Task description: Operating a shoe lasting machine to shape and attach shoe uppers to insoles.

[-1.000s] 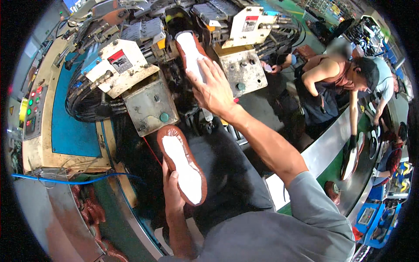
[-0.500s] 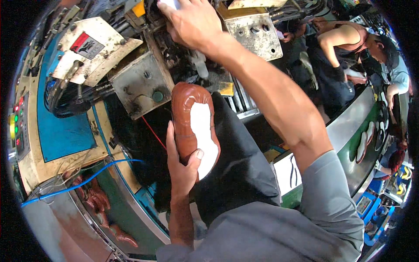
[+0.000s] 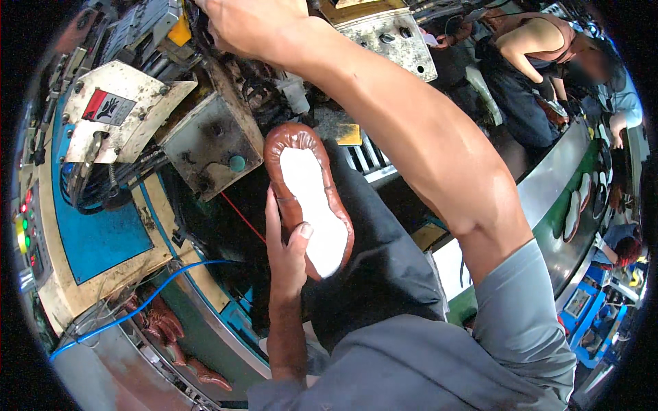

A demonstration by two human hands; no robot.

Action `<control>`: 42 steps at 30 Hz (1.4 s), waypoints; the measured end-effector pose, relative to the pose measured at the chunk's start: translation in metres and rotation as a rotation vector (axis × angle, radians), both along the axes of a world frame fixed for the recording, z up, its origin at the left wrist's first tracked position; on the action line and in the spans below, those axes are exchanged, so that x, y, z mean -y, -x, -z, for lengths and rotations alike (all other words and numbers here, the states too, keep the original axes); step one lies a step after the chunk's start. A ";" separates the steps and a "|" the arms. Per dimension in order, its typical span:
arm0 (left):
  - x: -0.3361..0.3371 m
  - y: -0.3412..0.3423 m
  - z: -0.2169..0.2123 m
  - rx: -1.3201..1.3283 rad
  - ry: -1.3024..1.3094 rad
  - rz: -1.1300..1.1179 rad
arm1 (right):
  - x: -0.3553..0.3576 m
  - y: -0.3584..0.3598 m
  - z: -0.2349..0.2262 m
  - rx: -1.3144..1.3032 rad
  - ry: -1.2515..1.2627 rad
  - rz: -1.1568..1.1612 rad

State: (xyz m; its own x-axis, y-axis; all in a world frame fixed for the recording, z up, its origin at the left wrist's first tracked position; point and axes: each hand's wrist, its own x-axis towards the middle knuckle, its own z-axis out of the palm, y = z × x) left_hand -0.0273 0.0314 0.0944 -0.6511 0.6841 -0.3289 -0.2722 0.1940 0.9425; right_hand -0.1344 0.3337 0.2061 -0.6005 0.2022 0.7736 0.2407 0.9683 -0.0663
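My left hand (image 3: pixel 286 259) is closed round the side of a brown leather shoe upper (image 3: pixel 273 161), its thumb across the underside. The white insole (image 3: pixel 306 188) faces up at me, with the leather's gathered edge folded round it at the toe. My right hand (image 3: pixel 253 26) is stretched out over the machine at the top edge. Its fingers are cut off by the picture's edge, so what they touch or hold is hidden. Below the right hand, the machine's stained metal box (image 3: pixel 212 147) stands just left of the shoe's toe.
A pale machine guard (image 3: pixel 120 113) and blue panel (image 3: pixel 103 233) stand on the left, with a blue hose (image 3: pixel 147 296) below. Brown leather pieces (image 3: pixel 164 325) lie on a green belt. At right, a co-worker (image 3: pixel 528 61) bends beside a conveyor (image 3: pixel 554 171) carrying shoes.
My right hand has moved up and left, its fingers and the white thing in them leaving the picture. The shoe has turned in my left hand, showing more of the white insole.
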 end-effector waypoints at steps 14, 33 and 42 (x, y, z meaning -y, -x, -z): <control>0.044 -0.052 0.008 0.411 -0.313 0.126 | 0.168 -0.232 0.110 -0.209 2.073 -0.693; 0.073 -0.133 -0.006 -0.424 0.020 0.184 | 0.182 -0.304 0.125 -0.245 1.894 -0.616; 0.143 -0.121 0.021 -0.401 0.164 0.039 | 0.222 -0.279 0.153 0.227 1.602 -0.538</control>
State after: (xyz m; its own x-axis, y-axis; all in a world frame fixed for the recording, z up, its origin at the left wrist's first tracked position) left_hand 0.0937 -0.1113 0.0738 -0.7238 0.6709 -0.1610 0.1202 0.3524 0.9281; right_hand 0.1442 0.1115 0.0528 -0.9173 0.3875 -0.0919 0.0747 -0.0592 -0.9954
